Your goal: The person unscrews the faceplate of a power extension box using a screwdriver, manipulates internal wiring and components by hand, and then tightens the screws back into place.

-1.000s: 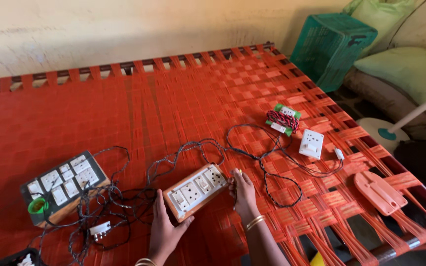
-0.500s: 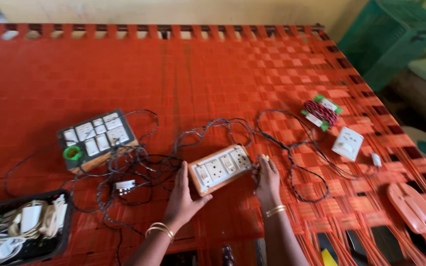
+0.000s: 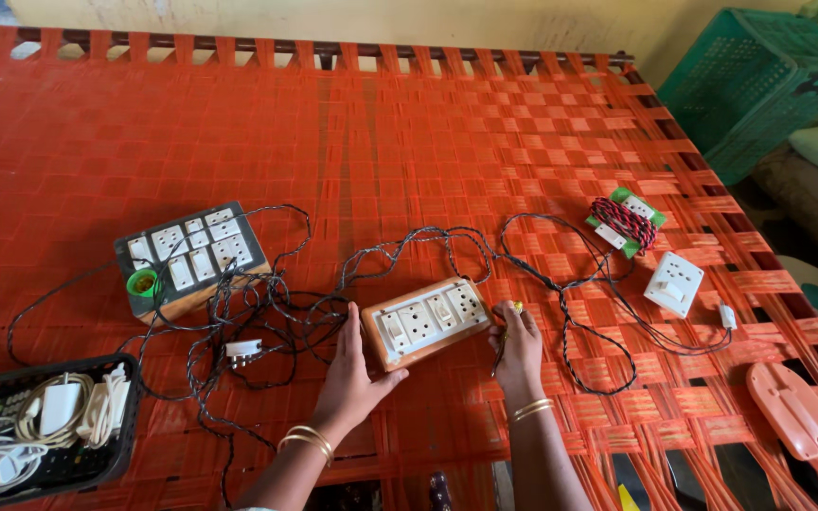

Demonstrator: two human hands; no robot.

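**Two hands at a wooden switchboard on a woven cot**

Orange woven webbing [image 3: 409, 142] of a cot fills the view; wooden frame rail along the far edge, pale wall behind.

- Near left corner: black plastic basket [image 3: 97, 464] holding white chargers and coiled white cables [image 3: 49, 416].
- Left of centre: dark-faced switchboard [image 3: 191, 257] with rows of white switches and sockets, tilted, a green lamp holder [image 3: 143, 282] at its near left corner. Tangle of thin black wire [image 3: 267, 317] spreads from it over the webbing; a small white plug [image 3: 242, 350] lies in the tangle.
- Centre, toward the near edge: wooden switchboard [image 3: 425, 320] with white sockets and switches, lying face up, slightly angled.
- Left hand [image 3: 352, 378], bangles on the wrist, spread flat with palm against the box's left end and thumb along its near side; bracing, not closed round it.
- Right hand [image 3: 518, 350], also bangled, rests at the box's right end, fingers curled on a thin tool with a yellow tip [image 3: 516, 307]; what kind of tool, cannot tell.
- Right of centre: twisted black wire loops out toward the right edge.
- Right side: red-and-black wire wound on a green card [image 3: 625, 221]; just nearer, a white socket plate [image 3: 673, 283]; a small white connector [image 3: 728, 316] beside it.
- Near right corner: pink flat plastic piece [image 3: 797, 412].
- Off the cot, far right: green plastic crate [image 3: 759, 85].
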